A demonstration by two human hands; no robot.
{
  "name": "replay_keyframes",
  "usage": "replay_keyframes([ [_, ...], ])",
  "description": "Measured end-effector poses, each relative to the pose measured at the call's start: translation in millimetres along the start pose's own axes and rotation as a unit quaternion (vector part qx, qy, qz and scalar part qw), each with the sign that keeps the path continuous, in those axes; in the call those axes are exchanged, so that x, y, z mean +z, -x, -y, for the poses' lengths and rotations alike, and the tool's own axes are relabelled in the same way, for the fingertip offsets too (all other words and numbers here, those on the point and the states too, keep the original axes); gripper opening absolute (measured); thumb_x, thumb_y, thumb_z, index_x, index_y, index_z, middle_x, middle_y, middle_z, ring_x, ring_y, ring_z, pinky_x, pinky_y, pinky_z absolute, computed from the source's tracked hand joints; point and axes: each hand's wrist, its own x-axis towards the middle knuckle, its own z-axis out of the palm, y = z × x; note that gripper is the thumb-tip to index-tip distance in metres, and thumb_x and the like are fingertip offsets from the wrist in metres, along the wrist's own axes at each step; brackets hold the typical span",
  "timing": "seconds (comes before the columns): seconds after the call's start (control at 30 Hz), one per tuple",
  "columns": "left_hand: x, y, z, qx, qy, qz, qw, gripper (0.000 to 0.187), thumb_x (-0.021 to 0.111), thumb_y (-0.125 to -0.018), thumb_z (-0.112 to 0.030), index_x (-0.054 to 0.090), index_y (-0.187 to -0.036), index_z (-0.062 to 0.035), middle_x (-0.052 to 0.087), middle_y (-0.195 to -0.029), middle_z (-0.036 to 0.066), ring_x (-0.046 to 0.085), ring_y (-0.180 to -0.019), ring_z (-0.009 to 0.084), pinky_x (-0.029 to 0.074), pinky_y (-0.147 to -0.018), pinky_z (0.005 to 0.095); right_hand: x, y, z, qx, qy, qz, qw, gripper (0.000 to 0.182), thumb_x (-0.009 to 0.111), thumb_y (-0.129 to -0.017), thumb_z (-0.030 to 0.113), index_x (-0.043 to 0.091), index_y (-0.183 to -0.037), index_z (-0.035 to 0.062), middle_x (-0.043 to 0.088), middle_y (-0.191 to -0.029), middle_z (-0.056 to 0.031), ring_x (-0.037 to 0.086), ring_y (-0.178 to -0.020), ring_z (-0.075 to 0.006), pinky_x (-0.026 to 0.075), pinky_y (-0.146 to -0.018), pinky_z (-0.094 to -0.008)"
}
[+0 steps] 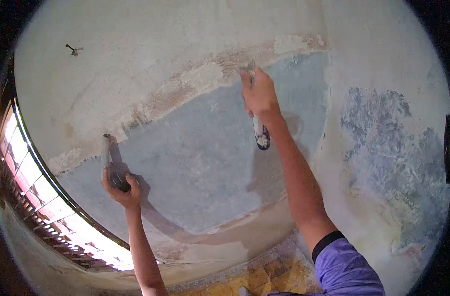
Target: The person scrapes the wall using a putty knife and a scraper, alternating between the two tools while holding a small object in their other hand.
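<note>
My right hand (260, 96) is wrapped round a putty knife whose dark, paint-spotted handle (261, 135) sticks out below the fist. Its blade end (247, 68) is at the wall, on the rough brownish strip above the blue-grey patch; the hand mostly covers it. Lower and to the left, my left hand (122, 190) grips a tool with a dark handle (119, 180) and a long pale plate seen nearly edge-on (105, 150), probably a wide putty knife. That tool is upright in front of the wall and casts a shadow on it.
The wall has a large blue-grey patch (200, 163) bordered by a rough strip with pale filler (202, 74). A nail (73, 49) juts out at upper left. A bright barred window (42, 197) is at left. The adjoining right wall (378, 133) has flaking blue paint. Yellowish floor tiles (264, 278) show below.
</note>
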Motion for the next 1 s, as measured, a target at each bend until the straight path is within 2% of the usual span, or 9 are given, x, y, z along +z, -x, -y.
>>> replay_keyframes([
  [0.13,0.8,9.1,15.3,0.011,-0.020,-0.012,1.000,0.064,0.065,-0.086,-0.019,0.034,-0.139,0.0004,0.049,-0.128,0.018,0.054,-0.111,0.0275,0.044,-0.094,0.0383,-12.0,8.1,30.3,0.041,-0.034,0.025,0.998,0.030,0.048,-0.099,0.025,0.044,-0.088,-0.0022,0.050,-0.051,-0.0090,0.049,-0.034,-0.0189,0.037,-0.032,-0.0356],
  [0.23,-1.7,5.3,6.9,-0.002,-0.024,0.002,1.000,0.065,0.065,-0.086,-0.019,0.035,-0.139,0.0006,0.049,-0.127,0.018,0.052,-0.114,0.0287,0.043,-0.096,0.0390,-0.6,-17.2,21.3,-0.044,0.000,-0.030,0.999,0.029,0.049,-0.099,0.024,0.044,-0.087,-0.0024,0.050,-0.051,-0.0106,0.050,-0.034,-0.0203,0.038,-0.032,-0.0369],
  [0.37,-2.4,-2.2,-7.0,0.013,-0.034,-0.010,0.999,0.060,0.062,-0.081,-0.006,0.039,-0.135,0.0024,0.054,-0.123,0.022,0.054,-0.109,0.0364,0.042,-0.093,0.0437,-1.2,5.9,7.7,-0.017,0.074,-0.019,0.997,0.030,0.049,-0.099,0.024,0.044,-0.085,-0.0022,0.052,-0.053,-0.0144,0.051,-0.035,-0.0240,0.040,-0.034,-0.0398],
  [0.53,0.4,2.8,-3.5,-0.020,-0.017,-0.022,0.999,0.058,0.062,-0.082,-0.007,0.040,-0.134,0.0033,0.054,-0.123,0.022,0.053,-0.109,0.0370,0.042,-0.093,0.0446,1.9,4.8,2.3,-0.124,0.155,-0.090,0.976,0.028,0.050,-0.098,0.022,0.046,-0.086,-0.0033,0.056,-0.061,-0.0231,0.060,-0.052,-0.0395,0.046,-0.050,-0.0470],
  [0.63,0.8,0.0,-3.7,-0.004,-0.005,-0.022,1.000,0.057,0.062,-0.082,-0.007,0.041,-0.134,0.0037,0.054,-0.122,0.022,0.054,-0.109,0.0366,0.042,-0.093,0.0446,-4.0,7.7,12.9,-0.035,0.108,-0.032,0.993,0.027,0.051,-0.097,0.021,0.047,-0.087,-0.0037,0.057,-0.066,-0.0275,0.059,-0.067,-0.0475,0.045,-0.061,-0.0505],
  [0.73,-2.0,3.3,4.9,0.009,-0.041,0.005,0.999,0.063,0.063,-0.085,-0.015,0.035,-0.139,-0.0003,0.048,-0.130,0.019,0.050,-0.117,0.0298,0.040,-0.100,0.0405,-9.5,5.9,18.5,-0.026,0.104,-0.012,0.994,0.027,0.051,-0.097,0.021,0.047,-0.087,-0.0034,0.057,-0.067,-0.0283,0.058,-0.069,-0.0493,0.044,-0.061,-0.0516],
  [0.83,-0.8,4.0,4.3,-0.022,-0.014,0.009,1.000,0.063,0.063,-0.085,-0.014,0.035,-0.139,-0.0006,0.047,-0.131,0.019,0.050,-0.117,0.0293,0.040,-0.099,0.0403,-1.9,6.1,10.8,-0.088,0.140,-0.060,0.984,0.026,0.050,-0.097,0.021,0.047,-0.087,-0.0031,0.057,-0.068,-0.0290,0.057,-0.071,-0.0504,0.044,-0.061,-0.0524],
  [0.93,-1.2,2.4,0.0,-0.003,-0.031,0.000,1.000,0.062,0.063,-0.086,-0.015,0.035,-0.139,-0.0008,0.048,-0.130,0.019,0.051,-0.116,0.0291,0.041,-0.099,0.0405,4.5,11.8,5.6,-0.109,0.114,-0.086,0.984,0.026,0.051,-0.097,0.021,0.046,-0.088,-0.0031,0.057,-0.067,-0.0285,0.057,-0.071,-0.0503,0.043,-0.061,-0.0532],
  [1.0,3.5,2.9,2.9,-0.018,0.007,-0.011,1.000,0.061,0.061,-0.084,-0.009,0.035,-0.138,0.0006,0.052,-0.126,0.021,0.053,-0.114,0.0319,0.042,-0.097,0.0415,1.4,13.5,4.0,-0.085,0.114,-0.065,0.988,0.025,0.051,-0.097,0.021,0.046,-0.089,-0.0030,0.056,-0.067,-0.0282,0.056,-0.071,-0.0508,0.042,-0.062,-0.0543],
])
